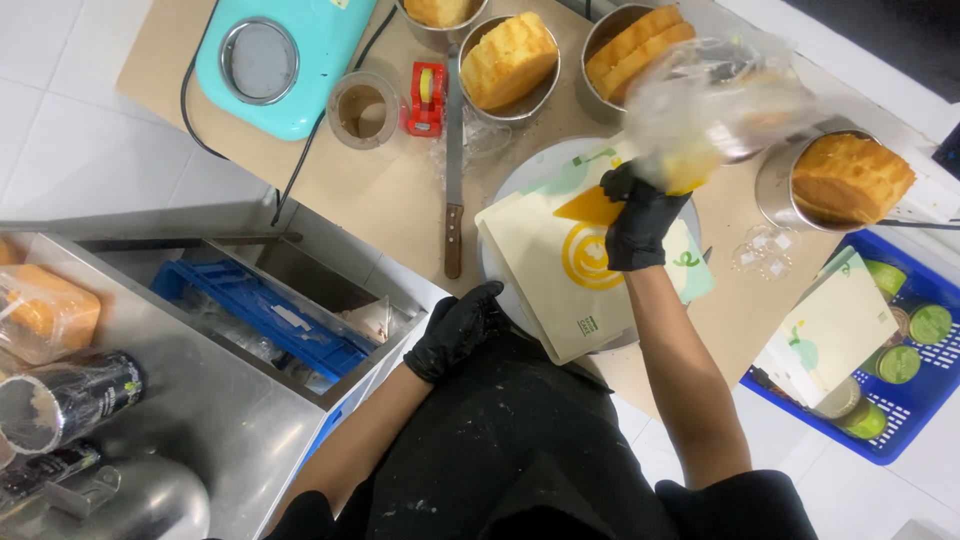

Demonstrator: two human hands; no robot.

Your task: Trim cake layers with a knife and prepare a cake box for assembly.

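Motion-blurred clear plastic bag (720, 90) over the right hand's fingers (625, 185); topmost cake tin (440, 12) cut off.

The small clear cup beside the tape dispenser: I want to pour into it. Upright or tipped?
Upright: the clear cup shows its open round mouth to the overhead camera.

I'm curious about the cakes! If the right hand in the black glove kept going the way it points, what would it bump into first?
Probably the clear plastic wrap the right hand already grips, then likely the tin of sliced cake beyond; depth is unclear.

Near the table's far edge: a turquoise plastic scale (275, 60), a clear round cup (363, 110), a red tape dispenser (426, 98), a wooden-handled long knife (453, 170). Off its right corner, a blue plastic crate (905, 425) of green-lidded jars (930, 323).
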